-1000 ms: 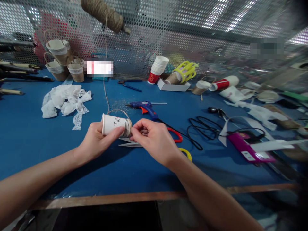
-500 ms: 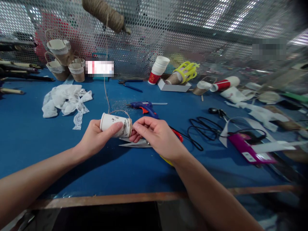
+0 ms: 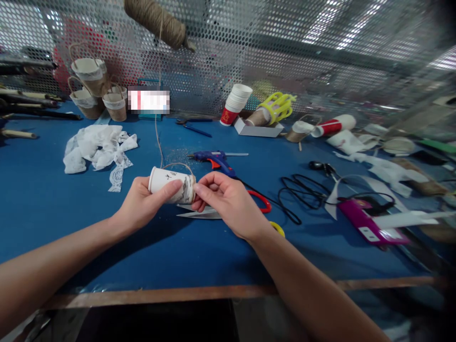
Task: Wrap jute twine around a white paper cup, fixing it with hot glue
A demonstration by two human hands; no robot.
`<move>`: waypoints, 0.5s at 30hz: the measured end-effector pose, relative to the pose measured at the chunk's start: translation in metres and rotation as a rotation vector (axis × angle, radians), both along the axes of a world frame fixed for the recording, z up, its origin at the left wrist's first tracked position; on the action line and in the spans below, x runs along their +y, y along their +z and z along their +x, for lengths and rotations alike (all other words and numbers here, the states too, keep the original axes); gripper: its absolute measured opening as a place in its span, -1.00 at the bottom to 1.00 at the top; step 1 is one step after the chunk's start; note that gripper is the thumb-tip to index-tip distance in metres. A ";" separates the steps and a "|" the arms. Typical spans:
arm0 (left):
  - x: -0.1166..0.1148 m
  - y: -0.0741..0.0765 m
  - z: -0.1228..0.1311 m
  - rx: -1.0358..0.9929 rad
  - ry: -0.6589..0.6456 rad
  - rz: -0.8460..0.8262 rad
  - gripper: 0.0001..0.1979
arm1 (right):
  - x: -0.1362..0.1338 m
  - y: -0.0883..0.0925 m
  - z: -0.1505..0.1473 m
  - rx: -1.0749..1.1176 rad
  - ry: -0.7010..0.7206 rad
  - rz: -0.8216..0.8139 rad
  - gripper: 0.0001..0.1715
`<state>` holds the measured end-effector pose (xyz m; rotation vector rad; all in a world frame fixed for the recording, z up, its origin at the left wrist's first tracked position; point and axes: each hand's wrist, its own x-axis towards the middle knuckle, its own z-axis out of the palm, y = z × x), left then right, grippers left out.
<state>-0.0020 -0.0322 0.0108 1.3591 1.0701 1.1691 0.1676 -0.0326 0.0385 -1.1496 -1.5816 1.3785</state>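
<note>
The left hand (image 3: 142, 204) grips a white paper cup (image 3: 170, 183) lying sideways above the tabletop (image 3: 178, 247). The right hand (image 3: 228, 202) pinches jute twine (image 3: 159, 137) at the cup's base, just beside the left thumb. Scissors (image 3: 213, 213) lie under the right hand, a glue gun (image 3: 217, 159) just beyond.

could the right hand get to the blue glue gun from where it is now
Probably yes: the glue gun lies just beyond the right hand on bare blue table, though that hand is pinching twine at the paper cup.

White paper cup (image 3: 167, 183) lies sideways, mouth leftward, brown twine (image 3: 188, 186) wound around its base end
</note>
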 end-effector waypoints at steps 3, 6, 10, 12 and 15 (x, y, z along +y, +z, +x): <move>0.001 -0.001 0.000 -0.006 0.011 -0.012 -0.76 | 0.001 -0.001 -0.001 0.056 0.003 -0.015 -0.86; 0.001 -0.001 0.000 -0.023 0.013 -0.020 -0.76 | 0.002 -0.003 -0.001 0.095 0.004 -0.040 -0.83; 0.000 -0.002 0.000 -0.027 0.018 -0.029 -0.78 | 0.003 -0.006 0.000 0.051 0.016 -0.016 -0.86; 0.000 -0.002 0.000 -0.028 0.018 -0.041 -0.78 | 0.003 -0.006 0.001 0.025 0.020 -0.013 -0.88; 0.001 -0.001 0.001 -0.036 0.028 -0.067 -0.79 | 0.002 -0.005 0.000 0.013 0.014 -0.021 -0.89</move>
